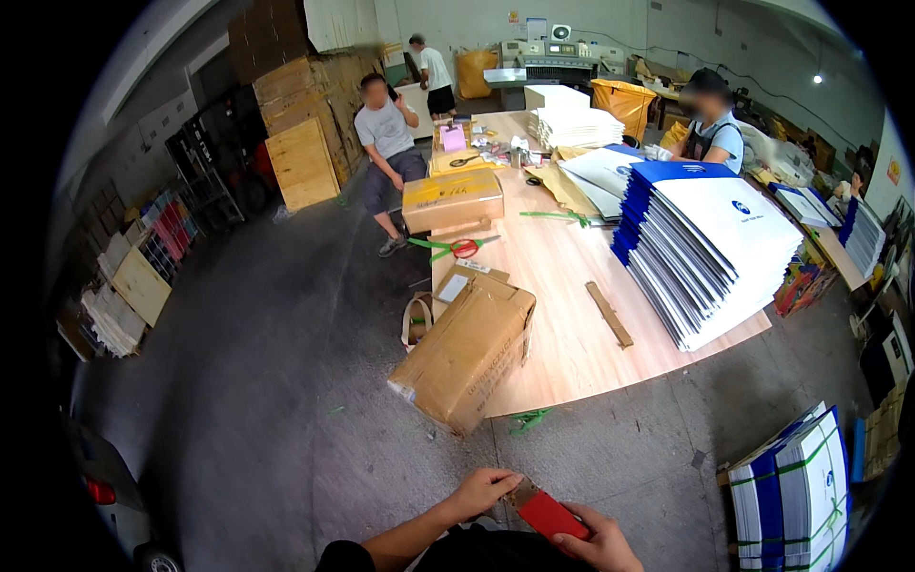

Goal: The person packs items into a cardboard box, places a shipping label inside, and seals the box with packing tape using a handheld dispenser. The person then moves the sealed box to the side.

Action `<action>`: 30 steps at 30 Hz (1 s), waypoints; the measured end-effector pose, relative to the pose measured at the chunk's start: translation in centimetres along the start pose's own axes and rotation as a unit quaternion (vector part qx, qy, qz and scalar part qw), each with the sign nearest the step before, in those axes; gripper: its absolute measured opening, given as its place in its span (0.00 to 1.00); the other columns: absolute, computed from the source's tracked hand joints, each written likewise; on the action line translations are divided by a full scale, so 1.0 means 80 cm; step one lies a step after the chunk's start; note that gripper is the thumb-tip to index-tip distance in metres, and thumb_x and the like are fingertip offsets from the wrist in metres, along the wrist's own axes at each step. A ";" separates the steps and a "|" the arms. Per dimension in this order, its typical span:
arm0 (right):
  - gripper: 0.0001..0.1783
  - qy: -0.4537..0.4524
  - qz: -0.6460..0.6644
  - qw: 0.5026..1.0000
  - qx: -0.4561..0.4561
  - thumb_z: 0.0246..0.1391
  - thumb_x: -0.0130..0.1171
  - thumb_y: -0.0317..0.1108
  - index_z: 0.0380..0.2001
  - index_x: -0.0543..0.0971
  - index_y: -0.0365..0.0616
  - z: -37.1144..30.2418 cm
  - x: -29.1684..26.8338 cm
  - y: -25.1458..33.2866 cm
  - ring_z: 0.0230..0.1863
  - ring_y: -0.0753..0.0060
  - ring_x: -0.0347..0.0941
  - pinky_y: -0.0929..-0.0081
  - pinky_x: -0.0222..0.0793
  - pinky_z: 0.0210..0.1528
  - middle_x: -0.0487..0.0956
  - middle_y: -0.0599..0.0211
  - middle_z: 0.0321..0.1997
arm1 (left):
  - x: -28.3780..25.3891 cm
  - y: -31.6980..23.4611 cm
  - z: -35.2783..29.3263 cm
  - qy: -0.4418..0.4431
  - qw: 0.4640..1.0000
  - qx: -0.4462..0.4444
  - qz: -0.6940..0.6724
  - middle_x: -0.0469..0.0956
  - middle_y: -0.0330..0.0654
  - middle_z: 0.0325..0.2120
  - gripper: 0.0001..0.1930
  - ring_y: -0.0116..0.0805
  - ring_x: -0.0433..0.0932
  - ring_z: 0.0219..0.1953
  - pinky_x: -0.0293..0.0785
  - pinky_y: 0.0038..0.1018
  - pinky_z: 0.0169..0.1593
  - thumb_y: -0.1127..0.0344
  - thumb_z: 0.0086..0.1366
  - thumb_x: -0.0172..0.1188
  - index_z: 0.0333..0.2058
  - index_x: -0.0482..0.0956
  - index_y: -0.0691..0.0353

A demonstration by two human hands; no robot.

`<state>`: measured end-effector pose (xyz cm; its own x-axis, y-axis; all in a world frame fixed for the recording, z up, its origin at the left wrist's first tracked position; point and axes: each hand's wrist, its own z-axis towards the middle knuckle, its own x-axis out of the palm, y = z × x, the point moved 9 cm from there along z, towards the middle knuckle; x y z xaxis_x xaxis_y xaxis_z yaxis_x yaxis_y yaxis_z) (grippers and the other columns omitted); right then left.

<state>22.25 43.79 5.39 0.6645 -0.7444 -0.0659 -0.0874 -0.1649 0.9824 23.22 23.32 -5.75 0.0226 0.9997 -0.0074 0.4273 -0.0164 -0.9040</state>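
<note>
Close to my body, my right hand (600,541) is wrapped round a small red box-like thing (551,515) with a brown end. My left hand (482,492) pinches that brown end with thumb and fingertips. Exactly what kind of thing it is, I cannot tell. Ahead of my hands, a large taped cardboard box (467,357) stands tilted at the near left corner of the wooden table (562,343), partly overhanging its edge. Behind it lies a smaller piece of cardboard with a white label (452,288).
A tall stack of white and blue printed folders (710,248) stands on the table's right side. Red-handled scissors (465,248), a cardboard strip (608,315) and another taped box (453,198) lie on it. Strapped folders (791,486) stand at lower right. Several people are beyond.
</note>
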 end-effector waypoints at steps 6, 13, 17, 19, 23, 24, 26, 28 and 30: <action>0.29 0.008 -0.003 1.000 0.011 0.58 0.66 0.36 0.61 0.72 0.40 -0.002 0.001 0.005 0.47 0.71 0.78 0.69 0.74 0.52 0.83 0.56 0.47 | 0.002 0.010 0.006 0.004 1.000 0.006 -0.002 0.82 0.35 0.31 0.18 0.22 0.74 0.34 0.71 0.23 0.40 0.57 0.73 0.54 0.44 0.83 0.68; 0.28 -0.021 -0.022 1.000 0.009 0.58 0.66 0.37 0.60 0.74 0.41 -0.008 0.002 0.000 0.46 0.71 0.78 0.69 0.74 0.51 0.84 0.55 0.46 | 0.008 -0.006 0.007 0.014 0.998 0.060 -0.003 0.75 0.31 0.20 0.17 0.20 0.68 0.16 0.64 0.20 0.20 0.55 0.74 0.53 0.39 0.83 0.63; 0.28 -0.032 -0.046 0.998 -0.003 0.59 0.65 0.38 0.60 0.74 0.42 -0.011 0.006 -0.005 0.47 0.70 0.79 0.68 0.74 0.52 0.84 0.54 0.46 | 0.003 0.011 0.015 0.015 0.999 0.051 0.014 0.81 0.34 0.28 0.18 0.22 0.74 0.30 0.71 0.22 0.36 0.56 0.73 0.55 0.42 0.83 0.68; 0.28 -0.027 -0.038 0.999 -0.001 0.59 0.65 0.38 0.61 0.73 0.42 -0.011 0.012 -0.006 0.48 0.69 0.79 0.67 0.74 0.53 0.83 0.53 0.47 | 0.000 0.022 0.022 0.019 0.998 0.049 0.037 0.82 0.36 0.31 0.19 0.22 0.76 0.35 0.73 0.24 0.42 0.56 0.73 0.55 0.43 0.83 0.70; 0.29 -0.033 -0.094 0.995 -0.022 0.59 0.64 0.40 0.62 0.72 0.44 0.004 0.021 -0.029 0.50 0.63 0.79 0.65 0.73 0.55 0.82 0.51 0.50 | 0.008 0.020 0.033 0.023 0.995 0.045 0.081 0.81 0.36 0.27 0.19 0.21 0.77 0.34 0.75 0.26 0.40 0.53 0.72 0.55 0.40 0.85 0.66; 0.29 -0.032 -0.094 0.995 -0.024 0.59 0.64 0.40 0.62 0.72 0.45 0.005 0.019 -0.022 0.51 0.61 0.79 0.65 0.73 0.55 0.82 0.51 0.50 | 0.005 0.041 0.042 0.005 0.994 0.035 0.105 0.81 0.37 0.26 0.19 0.22 0.78 0.34 0.75 0.27 0.38 0.53 0.72 0.55 0.39 0.85 0.64; 0.29 -0.051 -0.089 0.994 -0.027 0.59 0.64 0.41 0.62 0.72 0.47 0.005 0.012 -0.020 0.51 0.61 0.79 0.64 0.72 0.56 0.82 0.52 0.51 | 0.000 0.030 0.056 -0.022 0.979 0.088 0.184 0.81 0.42 0.26 0.17 0.30 0.81 0.34 0.76 0.31 0.37 0.54 0.70 0.57 0.37 0.86 0.62; 0.29 -0.078 -0.055 0.995 -0.019 0.59 0.64 0.41 0.62 0.72 0.47 -0.004 -0.002 -0.011 0.51 0.62 0.79 0.65 0.72 0.56 0.82 0.52 0.51 | 0.003 -0.038 0.050 -0.065 0.915 0.250 0.309 0.82 0.48 0.29 0.15 0.44 0.83 0.36 0.77 0.35 0.39 0.57 0.67 0.60 0.35 0.85 0.64; 0.29 -0.120 -0.021 0.992 -0.030 0.59 0.64 0.40 0.62 0.73 0.46 -0.016 -0.013 0.007 0.50 0.63 0.79 0.65 0.73 0.55 0.82 0.54 0.50 | 0.007 -0.088 0.046 -0.049 0.925 0.286 0.243 0.82 0.50 0.34 0.14 0.50 0.82 0.37 0.78 0.37 0.42 0.59 0.65 0.62 0.33 0.84 0.67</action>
<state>22.45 45.25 6.24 0.4710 -0.8710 -0.1397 -0.0141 -0.1658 0.9861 16.85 24.09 -0.95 -0.0081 0.8734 -0.4869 -0.1617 -0.4817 -0.8613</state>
